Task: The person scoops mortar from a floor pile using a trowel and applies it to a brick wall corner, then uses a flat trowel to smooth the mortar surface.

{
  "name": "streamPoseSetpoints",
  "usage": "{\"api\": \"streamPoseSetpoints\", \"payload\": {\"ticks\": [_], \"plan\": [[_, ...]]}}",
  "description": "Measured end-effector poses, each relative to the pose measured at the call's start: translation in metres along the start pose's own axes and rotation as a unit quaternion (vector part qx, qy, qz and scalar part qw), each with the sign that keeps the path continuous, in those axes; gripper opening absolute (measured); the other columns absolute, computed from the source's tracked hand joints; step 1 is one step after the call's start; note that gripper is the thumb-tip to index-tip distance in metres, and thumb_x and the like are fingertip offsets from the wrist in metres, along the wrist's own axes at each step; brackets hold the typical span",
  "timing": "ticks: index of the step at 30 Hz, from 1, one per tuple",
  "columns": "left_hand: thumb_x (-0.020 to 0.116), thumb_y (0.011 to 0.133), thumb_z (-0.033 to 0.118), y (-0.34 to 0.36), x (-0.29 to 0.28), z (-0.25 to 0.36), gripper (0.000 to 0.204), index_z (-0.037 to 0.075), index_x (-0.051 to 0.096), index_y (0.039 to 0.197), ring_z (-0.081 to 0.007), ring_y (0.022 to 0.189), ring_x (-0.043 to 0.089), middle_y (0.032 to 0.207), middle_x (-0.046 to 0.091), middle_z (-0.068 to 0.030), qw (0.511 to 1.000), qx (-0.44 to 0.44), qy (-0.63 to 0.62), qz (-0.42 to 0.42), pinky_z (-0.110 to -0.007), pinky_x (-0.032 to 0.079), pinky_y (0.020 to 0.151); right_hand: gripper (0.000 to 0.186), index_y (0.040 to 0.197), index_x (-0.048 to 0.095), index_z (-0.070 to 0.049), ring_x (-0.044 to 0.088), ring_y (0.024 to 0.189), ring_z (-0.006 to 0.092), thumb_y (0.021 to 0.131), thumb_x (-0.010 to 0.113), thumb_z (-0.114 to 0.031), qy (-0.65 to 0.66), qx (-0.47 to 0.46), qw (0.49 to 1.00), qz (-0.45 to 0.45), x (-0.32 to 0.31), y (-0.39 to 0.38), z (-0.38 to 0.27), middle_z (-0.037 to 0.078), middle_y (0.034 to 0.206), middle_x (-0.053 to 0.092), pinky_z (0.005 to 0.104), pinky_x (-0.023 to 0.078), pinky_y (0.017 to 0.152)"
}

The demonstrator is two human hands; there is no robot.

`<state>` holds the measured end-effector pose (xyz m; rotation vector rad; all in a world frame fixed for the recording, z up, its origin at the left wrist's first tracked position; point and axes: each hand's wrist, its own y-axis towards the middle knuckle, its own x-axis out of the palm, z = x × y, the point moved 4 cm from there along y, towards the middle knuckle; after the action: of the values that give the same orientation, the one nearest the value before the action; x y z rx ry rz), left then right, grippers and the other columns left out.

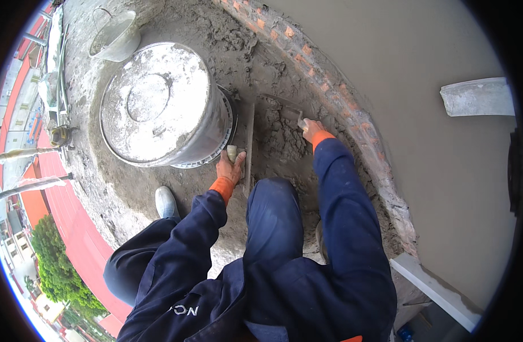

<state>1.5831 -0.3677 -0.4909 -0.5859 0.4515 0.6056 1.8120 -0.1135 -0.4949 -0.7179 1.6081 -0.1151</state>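
My left hand [230,169] is closed round the pale, stubby handle of a plastering float [249,142]. Its long flat board stands on edge, seen as a thin strip beside the wet mortar [281,139]. My right hand [315,131] grips the handle of a trowel [282,106], whose flat blade rests on or just over the mortar, to the left of a strip of exposed brick [344,102]. Mortar partly covers the blade, so I cannot tell how deep it sits. Both cuffs are orange under dark blue sleeves.
A large whitish drum [184,97] stands left of my hands, with a smaller bucket [116,39] beyond it. Smooth grey render [421,159] spreads on the right, with a pale curved piece [479,97] against it. A white board [432,288] lies lower right. Poles [31,153] and rooftops are far left.
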Motion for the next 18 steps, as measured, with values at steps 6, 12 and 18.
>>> {"api": "streamPoseSetpoints", "payload": {"ticks": [6, 12, 18], "plan": [[0.066, 0.076, 0.055, 0.014, 0.004, -0.035, 0.067, 0.0, 0.052, 0.111, -0.0405, 0.096, 0.059, 0.097, 0.062, -0.0245, 0.999, -0.02, -0.047, 0.013, -0.043, 0.045, 0.083, 0.05, 0.125, 0.048, -0.014, 0.055, 0.105, 0.0394, 0.077, 0.062, -0.018, -0.032, -0.007, 0.997, -0.066, 0.014, -0.068, -0.019, 0.022, 0.108, 0.06, 0.0464, 0.043, 0.09], [0.066, 0.076, 0.056, 0.042, 0.016, -0.031, 0.065, -0.001, 0.053, 0.105, -0.041, 0.098, 0.058, 0.099, 0.061, -0.025, 1.0, 0.024, -0.005, -0.001, -0.043, 0.044, 0.085, 0.056, 0.118, 0.049, -0.005, 0.056, 0.101, 0.0428, 0.078, 0.066, -0.041, 0.207, 0.183, 0.957, 0.086, 0.063, -0.158, -0.002, 0.026, 0.104, 0.061, 0.0476, 0.043, 0.086], [0.071, 0.068, 0.061, 0.048, 0.042, -0.019, 0.071, -0.002, 0.055, 0.096, -0.0269, 0.064, 0.064, 0.08, 0.062, -0.0165, 1.0, 0.023, 0.008, -0.019, -0.037, 0.054, 0.051, 0.063, 0.1, 0.053, 0.006, 0.058, 0.096, 0.0449, 0.079, 0.06, -0.053, 0.348, 0.086, 0.932, 0.044, 0.123, -0.143, -0.036, 0.03, 0.098, 0.06, 0.0494, 0.045, 0.081]]}}
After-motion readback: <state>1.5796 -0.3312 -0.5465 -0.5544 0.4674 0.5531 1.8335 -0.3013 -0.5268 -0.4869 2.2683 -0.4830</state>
